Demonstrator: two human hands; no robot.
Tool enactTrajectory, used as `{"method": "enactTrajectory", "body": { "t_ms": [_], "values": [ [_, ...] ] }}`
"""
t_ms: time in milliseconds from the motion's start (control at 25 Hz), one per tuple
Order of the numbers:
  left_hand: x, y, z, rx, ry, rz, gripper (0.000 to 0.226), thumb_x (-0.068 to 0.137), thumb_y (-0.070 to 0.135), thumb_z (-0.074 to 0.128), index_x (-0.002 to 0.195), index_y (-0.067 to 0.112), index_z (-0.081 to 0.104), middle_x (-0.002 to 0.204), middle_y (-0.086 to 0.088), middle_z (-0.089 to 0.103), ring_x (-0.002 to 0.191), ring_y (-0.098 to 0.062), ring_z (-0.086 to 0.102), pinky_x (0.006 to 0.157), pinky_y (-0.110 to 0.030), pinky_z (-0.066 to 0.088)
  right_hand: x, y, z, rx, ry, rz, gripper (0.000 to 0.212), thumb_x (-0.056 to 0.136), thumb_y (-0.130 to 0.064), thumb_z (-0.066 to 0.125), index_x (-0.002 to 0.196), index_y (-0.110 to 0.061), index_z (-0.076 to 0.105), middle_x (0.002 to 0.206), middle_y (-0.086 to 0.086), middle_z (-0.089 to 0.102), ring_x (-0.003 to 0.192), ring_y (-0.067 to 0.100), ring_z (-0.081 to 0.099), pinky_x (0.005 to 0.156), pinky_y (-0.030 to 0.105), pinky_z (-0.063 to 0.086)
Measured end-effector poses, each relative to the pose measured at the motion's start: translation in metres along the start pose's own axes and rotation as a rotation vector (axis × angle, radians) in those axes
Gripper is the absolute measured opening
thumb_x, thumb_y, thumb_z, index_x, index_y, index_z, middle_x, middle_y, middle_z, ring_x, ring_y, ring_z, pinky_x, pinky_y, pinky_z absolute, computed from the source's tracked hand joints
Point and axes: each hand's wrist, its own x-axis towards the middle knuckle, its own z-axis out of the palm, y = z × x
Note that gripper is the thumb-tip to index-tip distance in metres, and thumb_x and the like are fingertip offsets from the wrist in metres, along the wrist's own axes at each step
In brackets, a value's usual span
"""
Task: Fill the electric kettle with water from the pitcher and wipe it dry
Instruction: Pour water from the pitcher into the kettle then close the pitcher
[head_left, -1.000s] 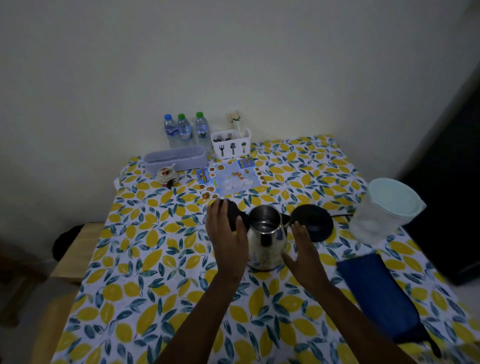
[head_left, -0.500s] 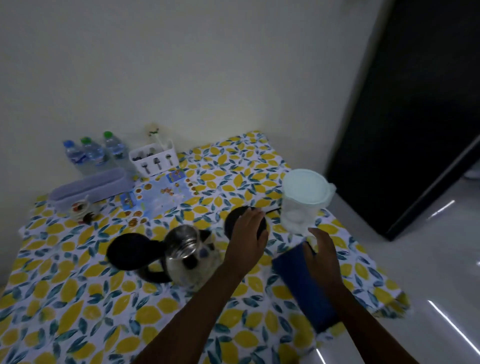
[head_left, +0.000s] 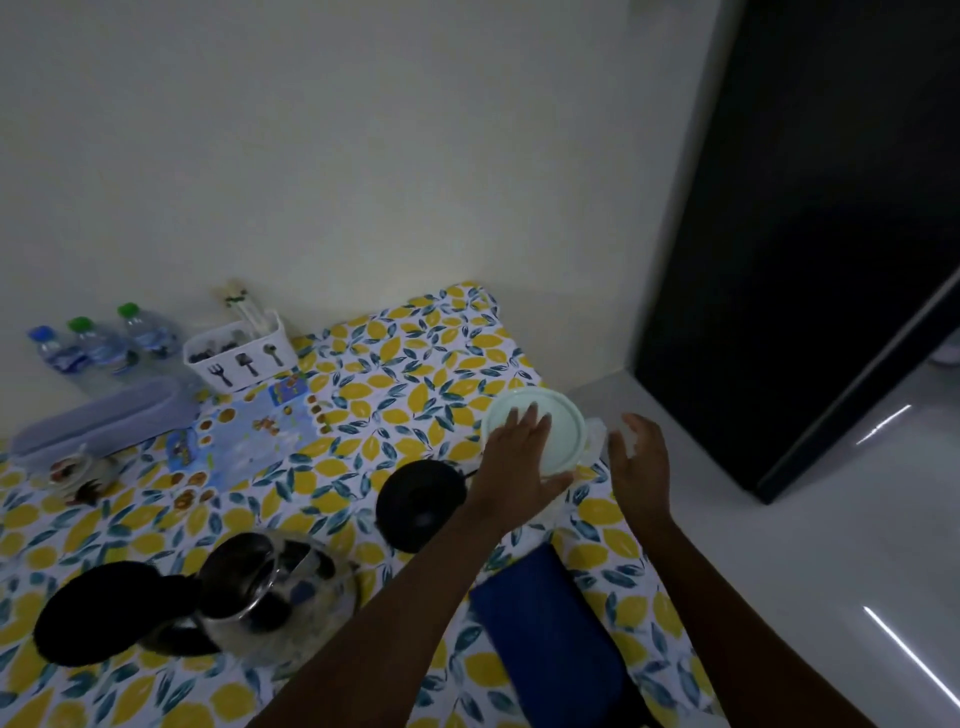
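Pale-lidded pitcher (head_left: 558, 415) sits between both hands, left hand (head_left: 519, 457) spread on its lid, right hand (head_left: 639, 457) open beside it.

Left hand (head_left: 519, 462) spread flat over pale pitcher lid (head_left: 550, 415), right hand (head_left: 639, 462) open at its 3 o'clock. Open kettle (head_left: 270, 587) at 8 o'clock, blue cloth (head_left: 550, 634) at 6.

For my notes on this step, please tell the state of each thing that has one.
kettle: lid open, off its base
kettle base: bare
pitcher: lid on
left hand: open, over the pitcher lid
right hand: open, beside pitcher
blue cloth: folded, untouched
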Motion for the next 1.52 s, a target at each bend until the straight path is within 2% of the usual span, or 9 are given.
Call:
{"method": "enactTrajectory", "body": {
  "t_ms": [160, 320, 520, 720, 800, 920, 1160, 1360, 1520],
  "values": [
    [-0.002, -0.006, 0.019, 0.177, 0.003, 0.000, 0.090, 0.086, 0.061, 0.051, 0.151, 0.011, 0.014, 0.163, -0.012, 0.011, 0.150, -0.030, 0.010, 0.118, -0.046, 0.020, 0.036, 0.003, 0.014, 0.098, -0.322, 0.185, 0.024, 0.095, -0.037, 0.051, 0.093, -0.014, 0.058, 0.094, 0.006, 0.062, 0.093, 0.022, 0.059, 0.077, 0.032, 0.043],
    [-0.003, -0.007, 0.024, 0.178, 0.000, 0.003, 0.088, 0.084, 0.050, 0.062, 0.151, 0.018, 0.015, 0.163, -0.005, 0.015, 0.150, -0.029, 0.012, 0.115, -0.049, 0.026, 0.045, 0.013, 0.017, 0.175, -0.387, 0.249, 0.035, 0.094, -0.033, 0.054, 0.063, -0.018, 0.048, 0.066, 0.001, 0.050, 0.053, 0.000, 0.055, 0.049, 0.014, 0.041],
    [-0.007, -0.005, 0.024, 0.226, -0.041, -0.002, 0.084, 0.087, 0.031, 0.065, 0.152, 0.020, 0.013, 0.163, -0.003, 0.011, 0.150, -0.031, 0.010, 0.112, -0.051, 0.029, 0.036, 0.015, 0.013, 0.223, -0.416, 0.226, 0.029, 0.096, -0.022, 0.049, 0.070, -0.012, 0.059, 0.067, 0.007, 0.058, 0.061, 0.015, 0.052, 0.060, 0.033, 0.042],
    [-0.036, 0.000, 0.010, 0.286, 0.022, -0.061, 0.087, 0.077, 0.042, 0.074, 0.148, 0.019, 0.031, 0.157, -0.002, 0.033, 0.142, -0.030, 0.036, 0.103, -0.043, 0.046, 0.012, 0.005, 0.022, 0.334, -0.244, 0.222, 0.040, 0.087, -0.022, 0.063, 0.056, -0.016, 0.039, 0.057, 0.011, 0.035, 0.055, 0.015, 0.037, 0.056, 0.031, 0.030],
    [-0.051, -0.003, 0.004, 0.212, 0.040, -0.071, 0.086, 0.081, 0.044, 0.068, 0.150, 0.018, 0.024, 0.160, -0.003, 0.024, 0.145, -0.031, 0.028, 0.109, -0.044, 0.038, 0.006, -0.002, 0.028, 0.344, -0.253, 0.208, 0.043, 0.085, -0.023, 0.067, 0.057, -0.014, 0.037, 0.059, 0.012, 0.032, 0.056, 0.017, 0.034, 0.057, 0.032, 0.029],
    [-0.081, -0.004, -0.011, 0.285, 0.128, -0.090, 0.096, 0.073, 0.057, 0.072, 0.149, 0.016, 0.029, 0.156, -0.009, 0.034, 0.141, -0.034, 0.035, 0.107, -0.048, 0.042, -0.003, -0.027, 0.040, 0.355, -0.326, 0.184, 0.045, 0.083, -0.027, 0.069, 0.056, -0.016, 0.036, 0.058, 0.011, 0.030, 0.051, 0.016, 0.033, 0.054, 0.030, 0.028],
    [-0.141, -0.034, -0.049, 0.199, 0.109, -0.220, 0.107, 0.087, 0.048, 0.061, 0.140, 0.030, -0.031, 0.158, -0.006, -0.023, 0.146, -0.043, -0.016, 0.119, -0.059, 0.004, -0.038, -0.103, 0.089, 0.288, -0.503, -0.012, 0.054, 0.082, -0.023, 0.070, 0.049, -0.023, 0.028, 0.044, -0.008, 0.027, 0.040, 0.007, 0.031, 0.041, 0.017, 0.030],
    [-0.191, -0.077, -0.084, 0.091, 0.160, -0.322, 0.099, 0.093, 0.041, 0.056, 0.137, 0.030, -0.033, 0.155, -0.004, -0.030, 0.145, -0.041, -0.023, 0.120, -0.056, -0.001, -0.076, -0.176, 0.130, 0.191, -0.592, -0.190, 0.052, 0.082, -0.020, 0.070, 0.050, -0.023, 0.029, 0.045, -0.009, 0.028, 0.038, 0.003, 0.029, 0.040, 0.016, 0.027],
    [-0.207, -0.089, -0.099, -0.026, 0.284, -0.396, 0.099, 0.092, 0.038, 0.058, 0.146, 0.025, -0.024, 0.161, -0.008, -0.022, 0.147, -0.041, -0.016, 0.120, -0.056, 0.004, -0.089, -0.225, 0.148, 0.077, -0.618, -0.256, 0.051, 0.077, -0.018, 0.068, 0.050, -0.022, 0.025, 0.050, -0.002, 0.024, 0.045, 0.012, 0.027, 0.051, 0.029, 0.027]
  ]
}}
